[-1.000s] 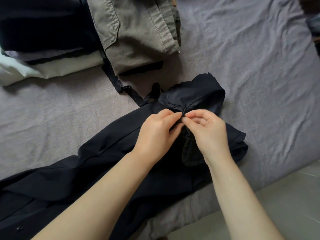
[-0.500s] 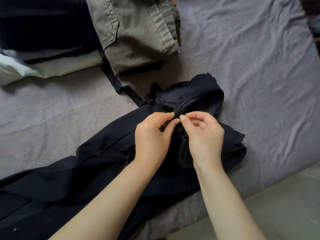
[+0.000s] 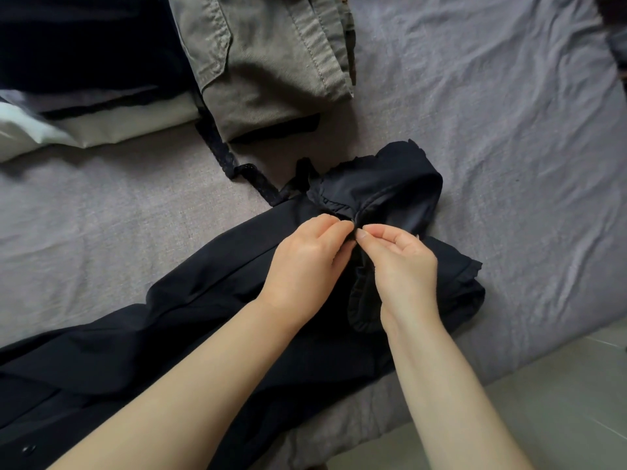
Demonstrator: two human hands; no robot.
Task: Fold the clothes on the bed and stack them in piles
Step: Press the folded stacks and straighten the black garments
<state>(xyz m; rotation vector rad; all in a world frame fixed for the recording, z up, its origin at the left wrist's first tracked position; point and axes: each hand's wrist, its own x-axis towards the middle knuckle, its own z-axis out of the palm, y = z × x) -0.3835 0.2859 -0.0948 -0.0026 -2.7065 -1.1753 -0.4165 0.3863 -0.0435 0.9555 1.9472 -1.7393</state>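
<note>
Both the left hand [image 3: 305, 262] and right hand [image 3: 403, 266] pinch the dark garment [image 3: 190, 320] at its gathered collar end. The garment lies on the bed [image 3: 492, 130]. Its long axis runs from the fingertips toward the near left, along the left forearm.

Light: soft, even daylight, moderately dim.
Shadows: faint under the khaki cotton folded trousers [image 3: 268, 62].
Glare: none.
Dark areas: the black crumpled cotton garment [image 3: 190, 320] loses detail.
Sharpness: centre crisp; corners blurred.
Distortion: wide-angle bending at the edges.

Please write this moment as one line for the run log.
left hand: pinches black garment | right hand: pinches same spot | khaki trousers: folded
</note>
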